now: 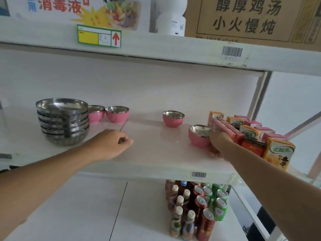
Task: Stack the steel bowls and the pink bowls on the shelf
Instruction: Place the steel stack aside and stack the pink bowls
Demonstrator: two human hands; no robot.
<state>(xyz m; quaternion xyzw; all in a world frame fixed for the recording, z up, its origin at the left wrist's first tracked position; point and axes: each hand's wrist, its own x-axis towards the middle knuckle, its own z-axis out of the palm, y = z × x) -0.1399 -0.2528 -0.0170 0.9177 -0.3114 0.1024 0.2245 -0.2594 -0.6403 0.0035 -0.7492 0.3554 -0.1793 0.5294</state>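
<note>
A stack of several steel bowls (pixel 63 121) stands at the left of the white middle shelf (pixel 156 159). Two pink bowls with steel insides (pixel 96 114) (pixel 117 114) sit side by side just right of it. A third pink bowl (pixel 173 118) stands alone further right. My right hand (pixel 219 141) grips the fourth pink bowl (pixel 198 135) by its right side, tilting it. My left hand (pixel 112 144) rests on the shelf in front of the steel stack, fingers curled, holding nothing.
Drink cartons (pixel 251 134) crowd the right end of the middle shelf, right behind my right hand. Bottles and cans (pixel 196 207) stand on the shelf below. Boxes and a white bottle (pixel 171 16) fill the shelf above.
</note>
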